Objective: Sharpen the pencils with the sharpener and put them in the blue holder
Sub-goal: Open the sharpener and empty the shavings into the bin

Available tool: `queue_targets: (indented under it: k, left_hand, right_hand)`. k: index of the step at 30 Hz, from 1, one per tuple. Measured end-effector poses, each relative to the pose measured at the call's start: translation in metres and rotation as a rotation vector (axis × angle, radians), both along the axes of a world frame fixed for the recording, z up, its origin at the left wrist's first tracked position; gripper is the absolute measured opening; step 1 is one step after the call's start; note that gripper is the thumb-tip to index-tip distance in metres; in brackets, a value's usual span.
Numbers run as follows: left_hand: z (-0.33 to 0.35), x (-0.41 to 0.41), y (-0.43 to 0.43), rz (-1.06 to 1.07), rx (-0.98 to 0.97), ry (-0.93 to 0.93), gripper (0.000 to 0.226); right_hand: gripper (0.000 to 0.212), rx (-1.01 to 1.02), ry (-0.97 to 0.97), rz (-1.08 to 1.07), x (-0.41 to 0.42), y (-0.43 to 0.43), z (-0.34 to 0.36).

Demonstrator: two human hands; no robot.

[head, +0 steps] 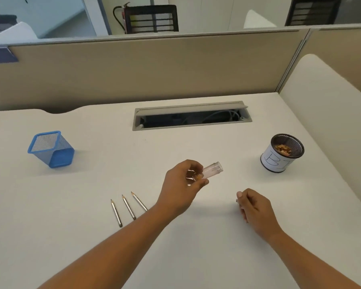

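My left hand (182, 185) holds a clear plastic sharpener container (210, 171) above the middle of the table, with orange shavings at its near end and its open end towards the bin. My right hand (253, 206) is closed near the table surface to the right; a small grey part shows at its fingertips, and what it is I cannot tell. Three grey pencils (128, 207) lie side by side on the table, left of my left forearm, tips pointing away. The blue mesh holder (51, 150) stands empty at the far left.
A round black mesh bin (282, 152) with a white paper label holds shavings at the right. A cable tray opening (191, 116) is set into the white table (92, 236) at the back. Beige partition walls stand behind and to the right.
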State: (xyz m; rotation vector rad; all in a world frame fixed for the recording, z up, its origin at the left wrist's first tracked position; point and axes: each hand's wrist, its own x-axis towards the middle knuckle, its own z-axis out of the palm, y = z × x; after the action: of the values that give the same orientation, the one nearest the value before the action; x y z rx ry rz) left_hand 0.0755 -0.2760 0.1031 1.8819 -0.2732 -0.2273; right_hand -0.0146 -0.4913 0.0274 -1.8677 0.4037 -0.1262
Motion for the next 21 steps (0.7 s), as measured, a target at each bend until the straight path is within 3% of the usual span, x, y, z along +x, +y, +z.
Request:
queue_targets:
  k: [13, 21]
  left_hand:
    - [-0.002, 0.044, -0.125, -0.19, 0.092, -0.072, 0.024]
    - [0.011, 0.083, -0.186, -0.287, 0.215, -0.259, 0.028]
  right_hand:
    - [0.03, -0.026, -0.029, 0.004, 0.0, -0.02, -0.025]
    - [0.029, -0.03, -0.088, 0.018, 0.002, -0.021, -0.034]
